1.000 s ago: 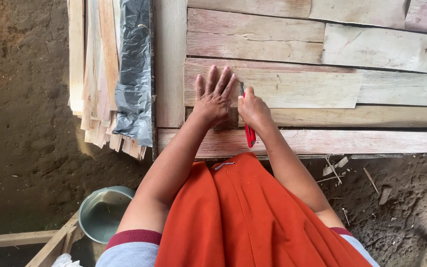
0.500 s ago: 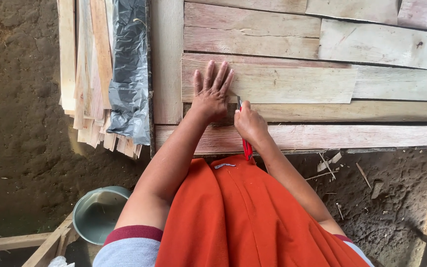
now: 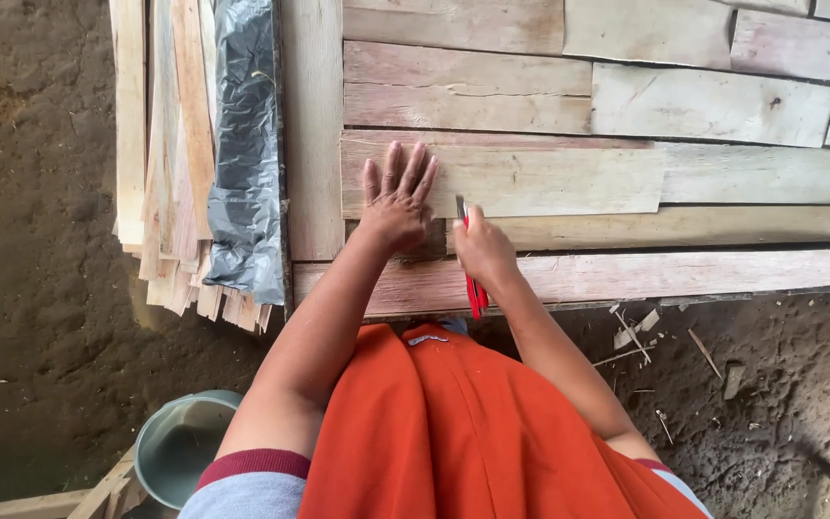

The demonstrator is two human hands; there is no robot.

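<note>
A rough tabletop of long, pinkish-pale planks carries thin wooden veneer sheets laid in overlapping rows. The nearest pale veneer sheet lies flat across the middle, with more sheets beyond it. At the tabletop's left end, a stack of narrow wood strips overhangs the edge, and a crumpled grey plastic sheet lies on them.

The thin veneer sheet under the left hand is pale, matt wood with fine grain. The right hand grips a glossy red plastic utility knife. At upper left, crinkled grey plastic sheeting shines beside rough wooden strips. At lower left sits a smooth, dull-metal basin.
</note>
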